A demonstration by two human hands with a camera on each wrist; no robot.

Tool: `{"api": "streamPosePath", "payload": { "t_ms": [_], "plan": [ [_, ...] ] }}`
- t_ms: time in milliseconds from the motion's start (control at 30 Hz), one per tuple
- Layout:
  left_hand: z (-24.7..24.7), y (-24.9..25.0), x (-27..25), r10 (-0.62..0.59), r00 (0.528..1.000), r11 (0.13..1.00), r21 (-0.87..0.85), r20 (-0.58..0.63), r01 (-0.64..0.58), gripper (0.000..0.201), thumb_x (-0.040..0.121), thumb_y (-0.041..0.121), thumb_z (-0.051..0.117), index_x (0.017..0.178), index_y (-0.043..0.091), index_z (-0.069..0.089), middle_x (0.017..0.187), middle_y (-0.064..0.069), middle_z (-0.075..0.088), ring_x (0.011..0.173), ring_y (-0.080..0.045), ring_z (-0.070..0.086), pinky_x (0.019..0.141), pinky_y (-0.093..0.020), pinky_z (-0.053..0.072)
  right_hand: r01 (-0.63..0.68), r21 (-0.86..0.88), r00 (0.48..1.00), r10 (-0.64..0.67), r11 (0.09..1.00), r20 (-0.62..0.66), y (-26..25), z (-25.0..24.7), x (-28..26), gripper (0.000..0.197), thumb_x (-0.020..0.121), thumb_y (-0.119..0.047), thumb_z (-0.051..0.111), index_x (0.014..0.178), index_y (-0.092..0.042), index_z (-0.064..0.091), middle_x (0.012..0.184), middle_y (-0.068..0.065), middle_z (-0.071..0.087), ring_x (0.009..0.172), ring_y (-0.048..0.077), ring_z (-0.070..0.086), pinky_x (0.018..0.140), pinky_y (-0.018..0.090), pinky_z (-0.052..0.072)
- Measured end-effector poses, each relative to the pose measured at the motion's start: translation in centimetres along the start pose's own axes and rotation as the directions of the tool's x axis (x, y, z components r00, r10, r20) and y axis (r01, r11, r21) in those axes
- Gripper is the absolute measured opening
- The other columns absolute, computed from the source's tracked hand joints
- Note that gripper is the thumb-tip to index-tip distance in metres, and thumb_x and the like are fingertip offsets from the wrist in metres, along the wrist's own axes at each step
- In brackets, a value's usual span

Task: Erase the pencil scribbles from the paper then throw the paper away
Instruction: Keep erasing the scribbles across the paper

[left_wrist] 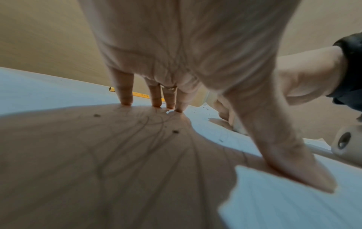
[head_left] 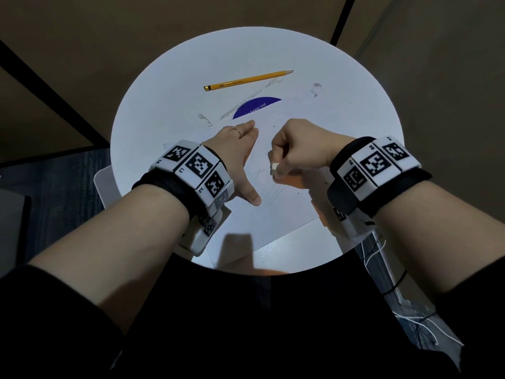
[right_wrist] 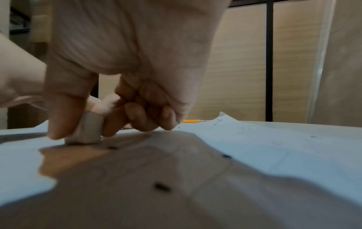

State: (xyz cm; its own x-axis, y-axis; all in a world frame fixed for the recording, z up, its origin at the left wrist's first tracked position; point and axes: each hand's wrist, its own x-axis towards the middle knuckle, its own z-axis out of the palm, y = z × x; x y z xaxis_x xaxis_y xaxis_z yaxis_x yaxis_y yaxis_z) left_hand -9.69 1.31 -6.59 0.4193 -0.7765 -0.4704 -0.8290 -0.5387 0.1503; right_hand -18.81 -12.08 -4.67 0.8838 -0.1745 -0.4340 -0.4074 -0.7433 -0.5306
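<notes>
Item: my left hand [head_left: 237, 149] flat, pinning paper [head_left: 276, 212]; right hand [head_left: 296, 149] pinching eraser [head_left: 274, 169]. Best rubbed in short strokes, paper held taut

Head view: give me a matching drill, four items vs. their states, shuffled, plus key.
Items:
1. pencil
2. eraser
3. left hand
4. paper

States:
A. pinched by the right hand, bottom end on the sheet
B. lies flat under both hands, faint scribbles on it
C. lies untouched at the far side of the table
D. fingers straight, pressing down on the sheet

Pairs: 1-C, 2-A, 3-D, 4-B
</notes>
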Motion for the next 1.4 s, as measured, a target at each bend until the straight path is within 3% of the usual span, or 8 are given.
{"api": "streamPosePath", "payload": {
  "t_ms": [167,500,633,800,933,1100,1233,1400],
  "plan": [
    [-0.1,0.1,0.0,-0.006,1.000,1.000,0.013,0.000,0.006,0.135,0.054,0.059,0.081,0.152,0.017,-0.003,0.158,0.009,-0.010,0.145,-0.014,0.000,0.114,-0.034,0.019,-0.033,0.051,0.986,0.040,0.998,-0.160,0.5,-0.4,0.5,0.011,0.068,-0.010,0.076,0.070,-0.001,0.068,0.078,0.007,0.070,0.068,0.011,0.061,0.061,0.022,0.046],
    [-0.1,0.0,0.1,0.001,1.000,1.000,0.008,0.006,-0.001,0.136,0.053,0.059,0.081,0.151,0.017,-0.004,0.158,0.008,-0.010,0.145,-0.015,0.000,0.115,-0.035,0.017,-0.015,0.058,0.987,0.024,0.998,-0.159,0.3,-0.3,0.5,0.009,0.070,-0.009,0.075,0.071,-0.003,0.068,0.079,0.005,0.071,0.066,0.006,0.057,0.060,0.021,0.045],
    [0.0,0.0,0.0,0.001,1.000,1.000,0.010,0.012,-0.001,0.136,0.053,0.059,0.081,0.151,0.017,-0.004,0.158,0.009,-0.011,0.145,-0.014,0.000,0.116,-0.036,0.018,-0.005,0.022,1.000,0.005,1.000,0.021,0.0,0.1,0.1,0.011,0.069,-0.009,0.075,0.065,-0.008,0.065,0.075,0.005,0.068,0.062,0.007,0.055,0.060,0.023,0.044],
    [-0.2,0.0,0.1,-0.005,1.000,1.000,0.020,0.012,0.005,0.136,0.054,0.059,0.081,0.151,0.017,-0.004,0.158,0.008,-0.011,0.145,-0.015,0.000,0.115,-0.035,0.017,-0.032,0.024,0.980,0.036,0.999,-0.197,0.5,-0.6,0.6,0.013,0.070,-0.010,0.075,0.073,0.000,0.067,0.082,0.009,0.069,0.074,0.016,0.060,0.062,0.023,0.046],
    [-0.1,0.0,0.1,0.006,1.000,1.000,-0.006,0.002,-0.006,0.137,0.052,0.057,0.082,0.151,0.017,-0.002,0.158,0.009,-0.010,0.145,-0.014,0.000,0.114,-0.033,0.018,-0.019,0.021,1.000,0.019,1.000,0.016,0.0,-0.1,0.0,0.012,0.068,-0.009,0.076,0.063,-0.009,0.065,0.064,-0.001,0.065,0.054,0.001,0.056,0.060,0.022,0.045],
    [-0.1,0.1,0.0,-0.001,1.000,1.000,0.002,0.003,0.001,0.136,0.053,0.058,0.081,0.151,0.017,-0.003,0.158,0.010,-0.010,0.145,-0.013,-0.001,0.114,-0.034,0.018,-0.024,0.023,0.971,0.029,0.999,-0.237,0.4,-0.2,0.6,0.012,0.069,-0.013,0.076,0.072,-0.004,0.069,0.083,0.006,0.072,0.074,0.013,0.061,0.066,0.025,0.048],
    [-0.1,0.1,0.0,-0.005,1.000,1.000,0.003,0.005,0.005,0.136,0.053,0.058,0.082,0.151,0.017,-0.003,0.158,0.010,-0.010,0.145,-0.013,-0.001,0.114,-0.035,0.019,-0.008,-0.001,0.993,0.008,1.000,-0.114,0.2,0.2,0.6,0.013,0.068,-0.011,0.077,0.073,-0.001,0.070,0.083,0.008,0.072,0.074,0.013,0.062,0.063,0.022,0.047],
    [-0.2,0.3,-0.1,-0.015,1.000,1.000,0.022,0.016,0.015,0.134,0.056,0.058,0.080,0.151,0.018,-0.005,0.158,0.010,-0.011,0.145,-0.014,-0.001,0.114,-0.036,0.020,-0.117,0.098,0.930,0.144,0.988,-0.338,0.8,-0.4,1.3,0.017,0.067,-0.018,0.080,0.070,-0.004,0.071,0.076,0.005,0.070,0.073,0.012,0.061,0.060,0.021,0.046]
  ]
}}
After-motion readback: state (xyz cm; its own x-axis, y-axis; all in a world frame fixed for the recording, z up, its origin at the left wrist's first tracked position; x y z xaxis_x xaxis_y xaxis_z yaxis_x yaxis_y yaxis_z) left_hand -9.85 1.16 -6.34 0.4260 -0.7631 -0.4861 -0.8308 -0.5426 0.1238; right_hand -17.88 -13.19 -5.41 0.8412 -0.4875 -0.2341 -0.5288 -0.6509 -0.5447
